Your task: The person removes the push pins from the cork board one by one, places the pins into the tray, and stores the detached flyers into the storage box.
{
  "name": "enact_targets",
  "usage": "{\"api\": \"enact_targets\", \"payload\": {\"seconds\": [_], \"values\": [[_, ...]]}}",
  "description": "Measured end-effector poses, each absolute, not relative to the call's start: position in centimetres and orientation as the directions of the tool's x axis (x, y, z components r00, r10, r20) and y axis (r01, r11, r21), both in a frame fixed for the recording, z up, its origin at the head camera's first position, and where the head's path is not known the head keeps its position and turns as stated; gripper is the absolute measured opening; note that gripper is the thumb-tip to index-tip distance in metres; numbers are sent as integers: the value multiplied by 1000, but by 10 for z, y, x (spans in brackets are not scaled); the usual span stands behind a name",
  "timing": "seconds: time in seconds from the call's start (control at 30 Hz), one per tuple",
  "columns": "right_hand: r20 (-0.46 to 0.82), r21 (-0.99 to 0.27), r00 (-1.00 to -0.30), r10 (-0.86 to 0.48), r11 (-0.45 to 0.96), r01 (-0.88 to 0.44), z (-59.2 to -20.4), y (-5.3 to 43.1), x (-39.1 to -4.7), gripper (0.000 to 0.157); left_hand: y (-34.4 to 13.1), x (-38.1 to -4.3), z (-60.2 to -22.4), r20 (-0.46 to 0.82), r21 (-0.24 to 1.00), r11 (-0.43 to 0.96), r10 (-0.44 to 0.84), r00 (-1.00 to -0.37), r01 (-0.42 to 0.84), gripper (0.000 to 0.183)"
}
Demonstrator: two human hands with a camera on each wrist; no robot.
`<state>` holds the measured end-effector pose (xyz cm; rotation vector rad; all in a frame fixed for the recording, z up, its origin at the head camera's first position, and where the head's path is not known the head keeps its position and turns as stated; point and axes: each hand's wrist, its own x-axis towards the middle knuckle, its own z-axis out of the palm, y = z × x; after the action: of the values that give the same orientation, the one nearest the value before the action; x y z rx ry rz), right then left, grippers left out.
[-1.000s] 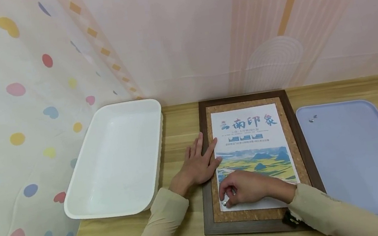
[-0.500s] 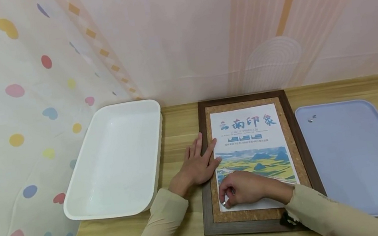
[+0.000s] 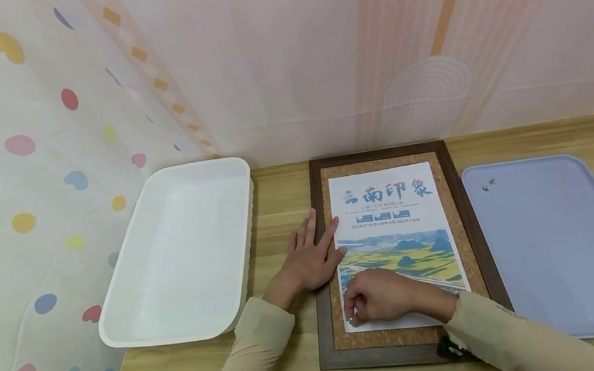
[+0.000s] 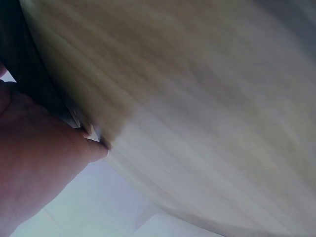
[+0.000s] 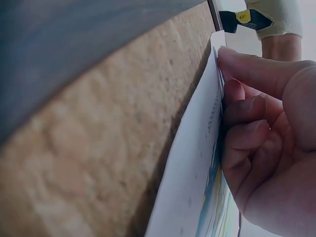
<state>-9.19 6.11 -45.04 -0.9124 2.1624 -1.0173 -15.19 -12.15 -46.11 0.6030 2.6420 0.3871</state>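
A printed poster point(image 3: 386, 211) with a landscape picture lies on a cork board point(image 3: 470, 262) framed in dark wood point(image 3: 326, 333). My left hand point(image 3: 307, 260) rests with fingers spread across the frame's left side, thumb and index fingertip on the poster's edge. At the poster's lower left corner, my right hand point(image 3: 381, 294) pinches a small silver pushpin point(image 3: 351, 321) between thumb and index finger, mostly hidden by them. In the right wrist view, the right hand's other fingers are curled close against the poster point(image 5: 182, 163), whose near edge stands slightly off the cork point(image 5: 98, 123).
On the right, a pale blue tray point(image 3: 562, 249) carries another silver pushpin point(image 3: 486, 188) near its upper left corner. To the left stands a deep white tray point(image 3: 181, 252). All rest on a wood-grain table point(image 3: 231, 366), with a patterned curtain point(image 3: 279, 55) behind.
The right thumb and fingers have closed in over the pushpin, so less of it shows. The left hand keeps its place on the frame and poster.
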Motion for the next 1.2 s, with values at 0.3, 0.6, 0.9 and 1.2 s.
{"api": "enact_targets", "payload": {"seconds": [0.3, 0.6, 0.9, 1.2], "values": [[-215, -818, -603, -768, 479, -318, -450, 61, -91, 19, -122, -151, -461, -313, 352, 866, 466, -828, 355, 64], [-197, -813, -591, -782, 467, -348, -452, 61, -92, 24, -122, -152, -462, -316, 340, 871, 462, -829, 355, 64], [-189, -815, -585, -789, 458, -354, -451, 62, -93, 28, -122, -151, -461, -324, 332, 875, 457, -829, 352, 64], [-169, -828, -565, -807, 428, -363, -451, 63, -95, 33, -122, -152, -462, -324, 332, 873, 460, -826, 356, 64]]}}
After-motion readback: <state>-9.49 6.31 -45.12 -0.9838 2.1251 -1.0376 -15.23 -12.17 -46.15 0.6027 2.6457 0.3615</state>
